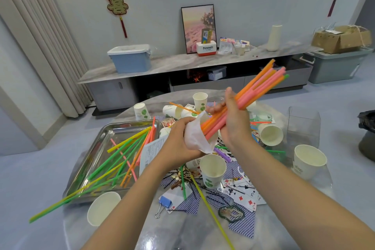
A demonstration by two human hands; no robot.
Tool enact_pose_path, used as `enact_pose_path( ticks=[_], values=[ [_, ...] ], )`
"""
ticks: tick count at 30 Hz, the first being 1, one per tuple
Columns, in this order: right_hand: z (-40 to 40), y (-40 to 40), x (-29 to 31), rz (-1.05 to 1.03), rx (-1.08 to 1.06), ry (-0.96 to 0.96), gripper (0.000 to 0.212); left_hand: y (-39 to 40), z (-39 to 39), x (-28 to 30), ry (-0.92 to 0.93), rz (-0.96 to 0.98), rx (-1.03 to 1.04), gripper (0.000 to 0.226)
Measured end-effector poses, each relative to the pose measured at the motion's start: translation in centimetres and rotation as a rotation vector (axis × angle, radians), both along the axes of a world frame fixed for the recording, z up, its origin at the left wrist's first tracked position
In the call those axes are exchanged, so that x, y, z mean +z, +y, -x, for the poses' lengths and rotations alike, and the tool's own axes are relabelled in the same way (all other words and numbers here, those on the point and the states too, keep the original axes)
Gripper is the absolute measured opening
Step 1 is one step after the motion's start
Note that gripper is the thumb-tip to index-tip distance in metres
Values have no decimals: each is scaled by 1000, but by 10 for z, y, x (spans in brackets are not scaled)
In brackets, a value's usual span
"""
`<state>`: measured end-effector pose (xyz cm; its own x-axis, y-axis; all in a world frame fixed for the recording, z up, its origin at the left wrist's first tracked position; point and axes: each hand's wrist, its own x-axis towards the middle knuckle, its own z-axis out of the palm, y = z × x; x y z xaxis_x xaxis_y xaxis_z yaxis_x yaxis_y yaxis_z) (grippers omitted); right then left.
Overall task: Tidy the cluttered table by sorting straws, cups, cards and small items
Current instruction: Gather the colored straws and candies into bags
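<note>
A bundle of orange and pink straws slants up to the right above the table. My right hand grips the bundle at its middle. My left hand holds a white paper wrapper round the bundle's lower end. A steel tray at the left holds several green, yellow, orange and pink straws. Paper cups stand or lie about: one upright below my hands, one on its side at the right. Playing cards are scattered under them.
A blue binder clip, black hairpins and a green carabiner lie near the front. A clear plastic box stands at the right. A long yellow straw crosses the round marble table. A low cabinet stands behind.
</note>
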<state>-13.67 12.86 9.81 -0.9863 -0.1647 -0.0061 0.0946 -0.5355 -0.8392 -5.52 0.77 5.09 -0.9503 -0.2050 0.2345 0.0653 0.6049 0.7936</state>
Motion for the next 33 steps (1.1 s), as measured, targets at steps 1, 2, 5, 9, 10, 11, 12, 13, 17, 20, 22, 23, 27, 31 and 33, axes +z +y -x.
enact_pose_path(
  ticks=[1,2,5,9,10,11,12,13,17,20,22,23,27,31,33],
  values=[
    [-5,-2,-3,-119,-2,43,44,1,0,0,11,-5,9,79],
    [-9,-3,-6,-220,-5,75,42,0,1,-1,21,-20,17,79],
    [-16,-4,-17,-342,85,96,28,-4,3,-3,65,-54,41,77],
    [-16,-13,-29,-345,341,55,44,-8,6,-7,98,-103,82,74],
    [-15,-15,-31,-317,379,75,55,-8,7,-8,108,-121,98,73],
    [-15,-16,-32,-288,401,98,69,-8,7,-9,118,-139,111,73],
    [-13,-15,-33,-280,411,112,79,-9,8,-9,125,-148,123,73],
    [-13,-14,-31,-271,411,115,85,-10,9,-10,131,-145,136,74],
    [-6,-5,-31,-225,258,122,83,-17,12,-15,123,-82,195,75],
    [-3,2,-26,-248,18,234,84,-19,14,-19,108,-11,227,78],
    [-4,4,-23,-254,-71,315,71,-20,15,-21,90,40,233,80],
    [-4,5,-21,-289,-70,355,63,-20,16,-22,84,64,236,81],
    [-8,5,-25,-591,177,427,42,-20,17,-23,82,102,237,84],
    [-15,1,-33,-618,329,381,51,-19,17,-22,105,105,243,83],
    [-17,-1,-33,-570,271,367,50,-19,17,-22,116,115,245,83]
  ],
)
